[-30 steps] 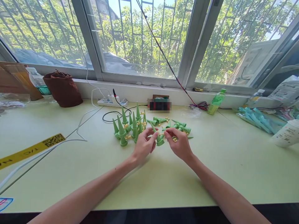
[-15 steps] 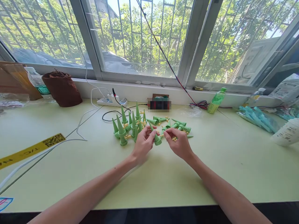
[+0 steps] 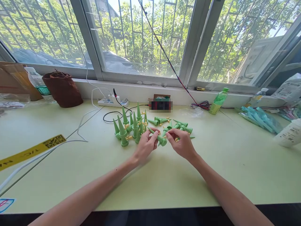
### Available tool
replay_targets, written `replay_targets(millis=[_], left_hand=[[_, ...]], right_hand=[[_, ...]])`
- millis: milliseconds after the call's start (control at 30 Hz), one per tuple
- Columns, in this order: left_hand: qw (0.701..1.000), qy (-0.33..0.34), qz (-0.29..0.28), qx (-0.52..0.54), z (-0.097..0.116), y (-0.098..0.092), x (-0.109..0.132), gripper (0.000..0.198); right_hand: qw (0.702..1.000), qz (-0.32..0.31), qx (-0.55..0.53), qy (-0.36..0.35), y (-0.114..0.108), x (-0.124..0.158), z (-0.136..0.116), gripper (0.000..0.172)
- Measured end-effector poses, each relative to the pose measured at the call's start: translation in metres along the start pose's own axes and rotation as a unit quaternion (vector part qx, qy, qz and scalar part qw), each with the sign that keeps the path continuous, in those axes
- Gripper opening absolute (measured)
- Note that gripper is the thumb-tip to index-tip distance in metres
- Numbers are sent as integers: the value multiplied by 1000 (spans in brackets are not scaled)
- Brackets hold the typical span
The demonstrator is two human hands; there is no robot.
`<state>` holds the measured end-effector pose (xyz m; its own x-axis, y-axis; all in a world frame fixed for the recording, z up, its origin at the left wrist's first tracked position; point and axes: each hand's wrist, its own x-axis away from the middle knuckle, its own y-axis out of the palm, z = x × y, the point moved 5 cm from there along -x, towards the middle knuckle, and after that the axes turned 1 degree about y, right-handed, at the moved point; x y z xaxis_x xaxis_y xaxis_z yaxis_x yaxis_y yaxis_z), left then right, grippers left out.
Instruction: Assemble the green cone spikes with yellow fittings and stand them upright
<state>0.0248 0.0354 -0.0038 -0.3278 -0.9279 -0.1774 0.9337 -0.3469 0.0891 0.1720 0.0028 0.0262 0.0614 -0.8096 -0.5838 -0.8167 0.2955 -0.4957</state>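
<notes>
Left hand: the left hand (image 3: 146, 144) has its thumb and fingers closed around a green plastic watering spike (image 3: 161, 140), gripping it along the tapered part.
Held spike: in front of the person, above the table (image 3: 150, 185), between the two hands; it tilts, its point up toward the left fingers and its wider collar down to the right.
Right hand: the right hand (image 3: 182, 142) pinches a small yellow fitting (image 3: 164, 137) between thumb and forefinger, just beside the held spike's collar; whether the two pieces touch is too small to tell.
Standing spikes: a cluster of green spikes (image 3: 122, 132) stands points up just left of the left hand, several with yellow fittings sticking out sideways.
Lying spikes: more green spikes (image 3: 182, 126) lie on their sides behind the right hand, with yellow pieces among them; a smaller group (image 3: 160, 121) lies farther back.
Back edge: a white power strip (image 3: 102, 103), a partly pixelated box (image 3: 161, 105) and a coil of dark and red wire (image 3: 202, 105) sit along the wall under the window.
Right side: a green-capped bottle (image 3: 218, 101), teal packets (image 3: 260, 120) and a tilted white cup (image 3: 289, 133).
Left side: a brown drawstring bag (image 3: 62, 90) beside a clear bottle (image 3: 39, 82), and yellow tape (image 3: 33, 152) nearer the person.
</notes>
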Motion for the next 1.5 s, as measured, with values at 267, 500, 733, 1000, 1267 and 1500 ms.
replay_targets(millis=[267, 500, 733, 1000, 1267, 1500], left_hand=[[999, 25, -5, -38, 3, 3, 2, 28], [992, 65, 8, -105, 7, 2, 5, 26], [966, 149, 26, -209, 13, 2, 9, 23], [945, 193, 2, -264, 15, 4, 11, 20], [936, 194, -12, -295, 16, 6, 12, 22], [938, 179, 11, -296, 15, 4, 10, 21]], right_hand=[[1000, -20, -11, 4, 2, 1, 0, 19], [999, -25, -21, 14, 2, 1, 2, 20], [997, -47, -33, 48, 7, 2, 8, 26], [997, -51, 0, 50, 11, 2, 11, 37], [995, -73, 42, 48, 16, 3, 16, 47], [995, -81, 19, 48, 14, 3, 16, 47]])
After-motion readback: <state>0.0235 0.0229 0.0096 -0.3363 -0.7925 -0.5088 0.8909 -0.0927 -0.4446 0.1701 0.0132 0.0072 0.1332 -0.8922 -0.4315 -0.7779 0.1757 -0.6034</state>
